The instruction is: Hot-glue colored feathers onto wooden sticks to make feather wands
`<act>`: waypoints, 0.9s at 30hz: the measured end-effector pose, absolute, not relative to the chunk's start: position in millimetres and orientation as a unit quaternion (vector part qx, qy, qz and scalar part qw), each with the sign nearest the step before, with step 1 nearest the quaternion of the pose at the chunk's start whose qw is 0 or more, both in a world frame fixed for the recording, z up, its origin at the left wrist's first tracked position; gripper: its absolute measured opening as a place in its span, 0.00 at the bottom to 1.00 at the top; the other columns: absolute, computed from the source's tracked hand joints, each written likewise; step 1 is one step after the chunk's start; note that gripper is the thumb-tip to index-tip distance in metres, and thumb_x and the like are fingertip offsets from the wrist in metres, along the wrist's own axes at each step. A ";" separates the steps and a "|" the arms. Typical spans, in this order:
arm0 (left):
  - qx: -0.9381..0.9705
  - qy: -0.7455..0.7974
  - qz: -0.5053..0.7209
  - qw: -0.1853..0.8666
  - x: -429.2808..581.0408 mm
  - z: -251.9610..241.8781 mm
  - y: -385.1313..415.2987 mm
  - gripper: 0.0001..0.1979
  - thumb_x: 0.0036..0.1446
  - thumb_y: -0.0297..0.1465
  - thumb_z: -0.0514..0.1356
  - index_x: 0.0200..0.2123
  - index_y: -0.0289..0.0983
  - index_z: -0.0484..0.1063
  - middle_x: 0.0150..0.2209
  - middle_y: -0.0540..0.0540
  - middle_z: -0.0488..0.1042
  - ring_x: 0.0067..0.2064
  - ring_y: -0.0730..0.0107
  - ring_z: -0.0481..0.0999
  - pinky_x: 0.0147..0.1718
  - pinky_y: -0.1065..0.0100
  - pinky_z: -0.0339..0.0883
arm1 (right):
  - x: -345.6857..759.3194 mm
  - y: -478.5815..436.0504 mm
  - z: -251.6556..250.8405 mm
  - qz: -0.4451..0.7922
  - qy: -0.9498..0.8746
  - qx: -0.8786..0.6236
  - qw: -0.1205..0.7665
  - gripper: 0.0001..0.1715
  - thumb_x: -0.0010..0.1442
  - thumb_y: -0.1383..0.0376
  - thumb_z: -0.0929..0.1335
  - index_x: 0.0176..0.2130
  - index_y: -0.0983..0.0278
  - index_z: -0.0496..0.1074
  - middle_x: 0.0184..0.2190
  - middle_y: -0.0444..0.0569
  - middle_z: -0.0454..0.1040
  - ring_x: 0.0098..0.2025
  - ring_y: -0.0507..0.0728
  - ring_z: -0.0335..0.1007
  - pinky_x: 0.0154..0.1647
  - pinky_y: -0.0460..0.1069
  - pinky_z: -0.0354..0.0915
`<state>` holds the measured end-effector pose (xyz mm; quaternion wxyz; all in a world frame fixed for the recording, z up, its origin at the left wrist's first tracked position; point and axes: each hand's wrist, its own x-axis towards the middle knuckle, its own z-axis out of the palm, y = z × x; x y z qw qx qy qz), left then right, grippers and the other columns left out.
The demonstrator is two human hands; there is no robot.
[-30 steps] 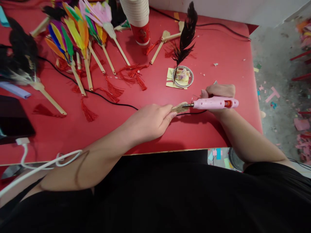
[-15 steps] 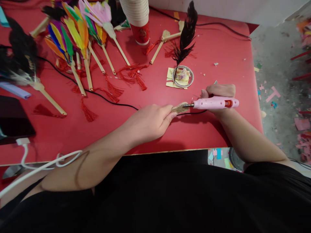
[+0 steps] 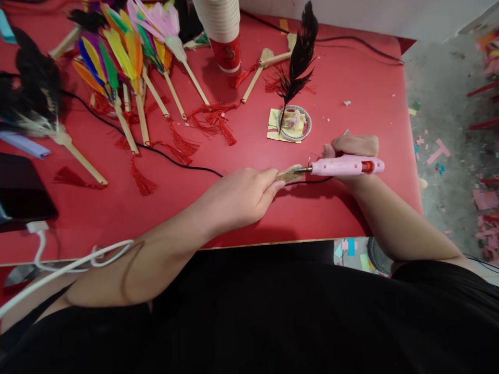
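Observation:
My left hand (image 3: 237, 197) is closed around a small wooden fan handle (image 3: 289, 174), whose flat tan end sticks out past my fingers. My right hand (image 3: 353, 148) grips a pink glue gun (image 3: 343, 166) held level, its metal tip touching that wooden end. Both hands rest low over the red table (image 3: 351, 93), near its front edge. Just beyond them, a black feather (image 3: 298, 59) stands upright in a small round metal dish (image 3: 294, 124) on a yellow note.
Several coloured feather fans with wooden sticks and red tassels (image 3: 125, 62) lie at the back left. A stack of paper cups (image 3: 222, 31) stands at the back. A black cable (image 3: 171, 158) crosses the table. A phone (image 3: 23, 189) with white cord (image 3: 70, 262) sits left.

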<state>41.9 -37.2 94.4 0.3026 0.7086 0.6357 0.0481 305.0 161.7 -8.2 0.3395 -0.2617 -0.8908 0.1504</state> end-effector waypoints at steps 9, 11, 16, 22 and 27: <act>0.714 0.634 0.038 0.295 42.4 93.9 -36.6 0.23 0.87 0.42 0.49 0.54 0.39 0.83 0.41 0.36 0.89 0.40 0.46 0.87 0.34 0.56 0.60 | 302.3 159.6 -6.7 0.155 -0.878 -0.210 0.402 0.39 0.85 0.41 0.66 0.25 0.56 0.64 0.18 0.44 0.58 0.20 0.56 0.57 0.26 0.57 0.59; 0.715 0.633 0.038 0.294 42.3 93.3 -36.7 0.23 0.87 0.42 0.49 0.54 0.39 0.83 0.42 0.35 0.89 0.40 0.46 0.87 0.34 0.56 0.60 | 300.6 158.9 -6.9 0.137 -0.873 -0.189 0.428 0.38 0.86 0.44 0.66 0.25 0.56 0.65 0.18 0.43 0.57 0.19 0.55 0.55 0.24 0.56 0.57; 0.714 0.634 0.041 0.296 42.1 93.5 -36.9 0.23 0.87 0.42 0.49 0.53 0.39 0.83 0.41 0.35 0.89 0.40 0.47 0.87 0.34 0.57 0.62 | 305.4 163.6 -19.8 0.115 -0.884 -0.255 0.375 0.41 0.84 0.38 0.63 0.25 0.55 0.69 0.20 0.46 0.63 0.21 0.57 0.57 0.28 0.57 0.60; 0.714 0.635 0.041 0.293 42.5 92.5 -37.1 0.24 0.87 0.43 0.49 0.54 0.38 0.83 0.41 0.35 0.89 0.39 0.46 0.87 0.35 0.57 0.62 | 304.8 159.6 -8.6 0.183 -0.885 -0.240 0.354 0.40 0.83 0.39 0.68 0.25 0.56 0.62 0.21 0.45 0.63 0.22 0.56 0.56 0.27 0.57 0.57; 0.714 0.636 0.036 0.289 42.5 90.3 -37.6 0.24 0.87 0.42 0.48 0.54 0.39 0.83 0.42 0.36 0.89 0.40 0.45 0.87 0.35 0.56 0.60 | 297.7 155.0 2.7 0.181 -0.884 -0.241 0.357 0.43 0.83 0.35 0.65 0.24 0.56 0.56 0.19 0.44 0.58 0.22 0.55 0.53 0.26 0.56 0.54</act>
